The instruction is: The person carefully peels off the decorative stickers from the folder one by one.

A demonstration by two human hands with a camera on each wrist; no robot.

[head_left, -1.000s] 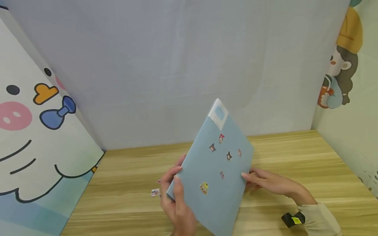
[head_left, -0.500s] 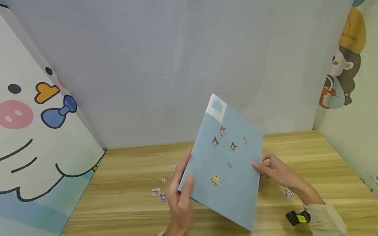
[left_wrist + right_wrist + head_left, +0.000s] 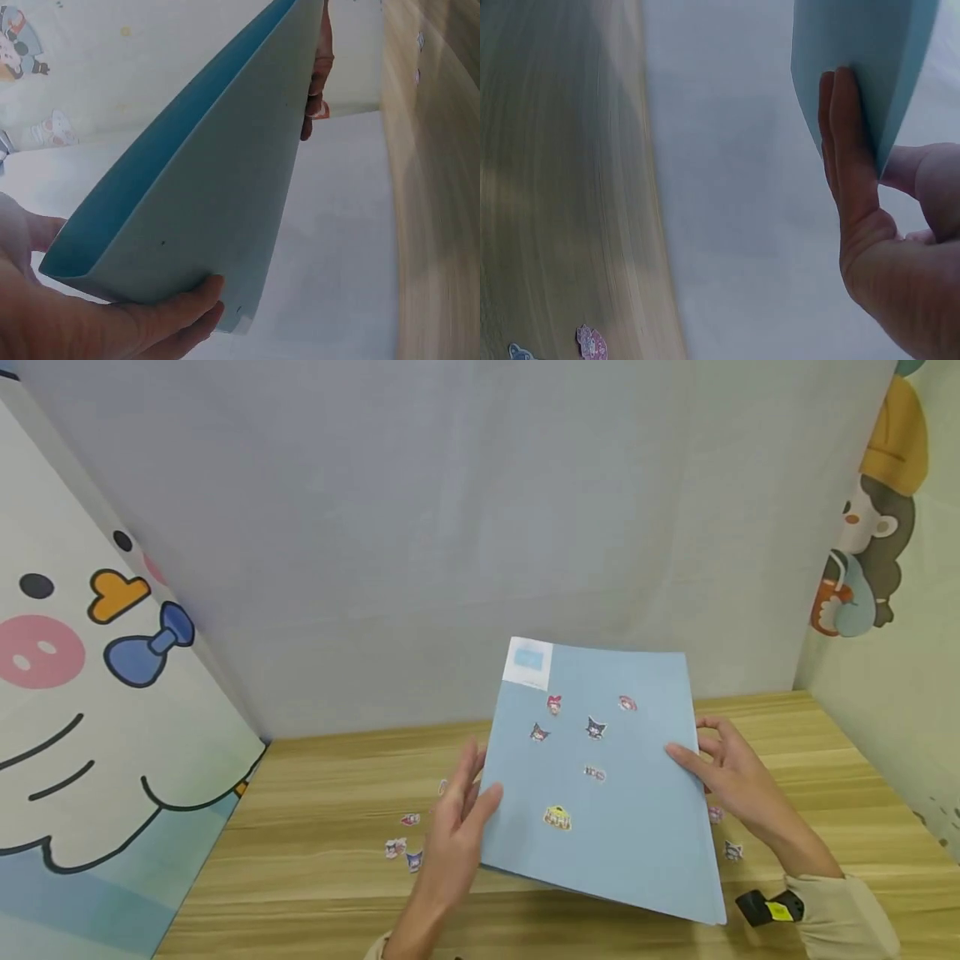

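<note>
A light blue folder (image 3: 630,797) is hanging tilted above a wood-grain table (image 3: 322,897), a person's two bare hands supporting it from opposite sides. Six small cartoon stickers, among them a yellow one (image 3: 557,817), are dotting its front cover, and a white label (image 3: 514,673) with a blue rectangle is filling the upper left corner. Seen from the left wrist, the two covers are standing slightly apart, meeting at a fold beside the left hand.

The left hand (image 3: 450,839) is gripping the folder's left edge, partly closed around it, thumb lying on the front and fingers reaching behind. The right hand (image 3: 735,777) is pinching the right edge, its thumb pressing the front cover while fingers are lying along the back.

Loose stickers (image 3: 395,847) are lying on the table to the left of the folder, with others, including a pink one (image 3: 715,814), resting near the right wrist. A black device (image 3: 770,907) with a yellow patch is sitting beside the pale right sleeve (image 3: 843,914). Behind, a whitish cloth (image 3: 375,543) is forming the backdrop, cartoon-printed panels (image 3: 142,735) flanking it.
</note>
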